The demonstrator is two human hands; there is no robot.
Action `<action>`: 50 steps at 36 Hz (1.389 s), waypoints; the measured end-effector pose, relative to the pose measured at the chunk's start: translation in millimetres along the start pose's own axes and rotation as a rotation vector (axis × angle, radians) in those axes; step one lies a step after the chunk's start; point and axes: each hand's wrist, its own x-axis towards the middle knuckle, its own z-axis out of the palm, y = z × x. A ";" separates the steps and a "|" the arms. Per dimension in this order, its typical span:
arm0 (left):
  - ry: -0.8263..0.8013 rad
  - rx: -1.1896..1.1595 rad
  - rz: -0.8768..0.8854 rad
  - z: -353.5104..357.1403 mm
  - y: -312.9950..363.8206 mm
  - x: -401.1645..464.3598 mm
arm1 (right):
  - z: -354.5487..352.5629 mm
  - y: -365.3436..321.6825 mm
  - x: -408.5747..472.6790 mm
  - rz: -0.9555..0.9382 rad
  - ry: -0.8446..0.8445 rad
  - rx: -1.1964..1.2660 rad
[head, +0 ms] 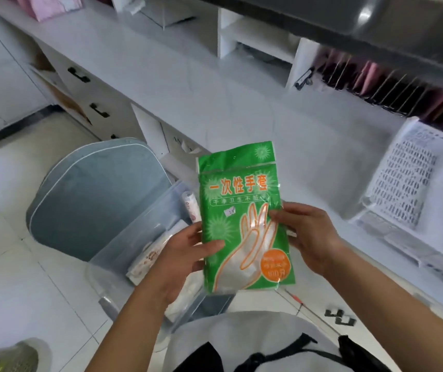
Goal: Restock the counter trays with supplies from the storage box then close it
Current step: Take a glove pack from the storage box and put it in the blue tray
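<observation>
A green packet of disposable gloves (pixel 244 210) is held upright in front of me, above the counter's front edge. My left hand (pixel 185 253) grips its lower left edge and my right hand (pixel 306 234) grips its right edge. Below and to the left, the clear plastic storage box (pixel 134 237) stands open on a chair, with several paper-wrapped packs (pixel 150 256) and a roll (pixel 192 205) inside. White mesh counter trays (pixel 400 189) are stacked on the counter at the right.
A blue-grey padded chair back (pixel 94 194) stands behind the box. The white counter (pixel 188 84) runs diagonally, with drawers (pixel 86 89) below it and white shelves (pixel 255 41) behind. A rack of pink and dark packets (pixel 392 84) lines the back right.
</observation>
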 end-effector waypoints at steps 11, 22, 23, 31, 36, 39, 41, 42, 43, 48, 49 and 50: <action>-0.016 -0.122 0.085 115.8 5.1 -2.3 | -123.9 -48.9 -55.0 -0.140 -0.270 -0.095; -0.092 -0.046 0.116 234.3 -7.2 3.7 | -245.4 -15.7 -117.9 -0.115 -0.107 -0.006; -0.094 -0.053 0.116 243.8 -10.8 4.5 | -251.3 -12.1 -120.6 -0.112 -0.062 0.026; -0.198 -0.022 0.086 299.1 -38.9 4.9 | -301.0 9.8 -154.9 -0.069 0.013 0.193; -0.290 0.053 0.066 322.4 -44.7 9.2 | -321.6 15.0 -173.4 -0.130 0.097 0.205; -0.358 0.067 0.041 330.5 -43.3 16.1 | -328.0 15.8 -179.6 -0.142 0.164 0.195; -0.406 0.071 0.021 333.7 -40.5 21.8 | -331.1 14.9 -181.5 -0.132 0.204 0.194; -0.426 0.081 0.013 335.0 -38.9 24.9 | -332.4 14.1 -182.4 -0.130 0.212 0.184; -0.443 0.093 0.006 336.0 -37.2 28.1 | -333.2 13.0 -182.9 -0.129 0.216 0.169; -0.542 0.136 -0.021 338.9 -24.5 44.6 | -334.0 0.5 -187.1 -0.163 0.206 0.129; -0.572 0.153 -0.022 339.6 -21.1 47.1 | -333.8 -4.1 -188.2 -0.184 0.212 0.128; -0.602 0.168 -0.024 340.4 -17.7 49.5 | -333.2 -9.8 -189.1 -0.204 0.219 0.127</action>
